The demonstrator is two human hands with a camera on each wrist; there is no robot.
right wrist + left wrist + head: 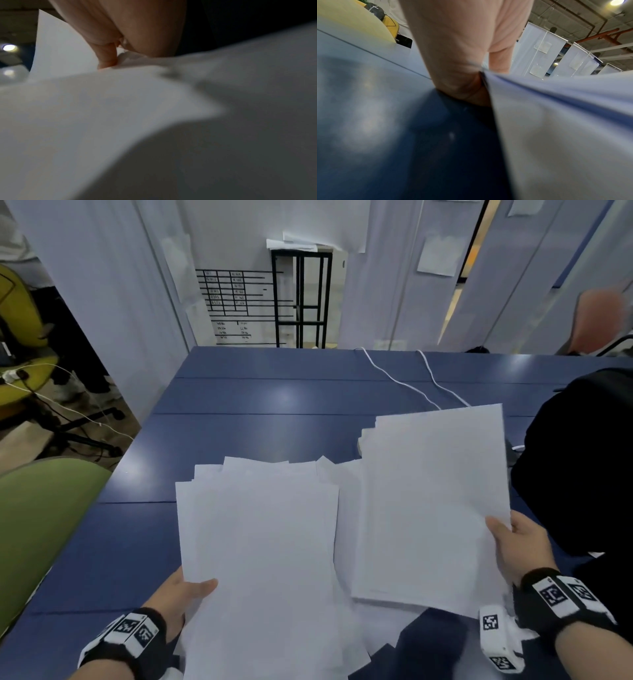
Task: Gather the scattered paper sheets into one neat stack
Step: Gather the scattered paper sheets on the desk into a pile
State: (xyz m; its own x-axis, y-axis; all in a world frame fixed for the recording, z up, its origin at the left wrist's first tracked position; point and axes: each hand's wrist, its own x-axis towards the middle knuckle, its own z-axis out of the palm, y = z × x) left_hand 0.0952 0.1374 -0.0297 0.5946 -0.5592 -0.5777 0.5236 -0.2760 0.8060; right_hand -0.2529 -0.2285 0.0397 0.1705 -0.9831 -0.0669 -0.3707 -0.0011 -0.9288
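Two bundles of white paper sheets are held over the blue table (pixel 239 392). My left hand (pixel 185 594) grips the left bundle (pixel 260 542) at its near left edge, thumb on top; its far edges are fanned and uneven. My right hand (pixel 517 546) grips the right bundle (pixel 435 501) at its right edge, thumb on top. The right bundle overlaps the left one's right side. In the left wrist view my left hand (pixel 462 56) pinches the paper (pixel 556 121) just above the table. In the right wrist view my right hand (pixel 120 33) holds curved sheets (pixel 102 108).
Two white cables (pixel 404 381) run across the far right of the table. A person in black (pixel 579 460) sits close at the right. A green chair (pixel 44 518) stands at the left edge, a yellow chair (pixel 20 337) farther back. White partitions (pixel 102 285) stand behind the table.
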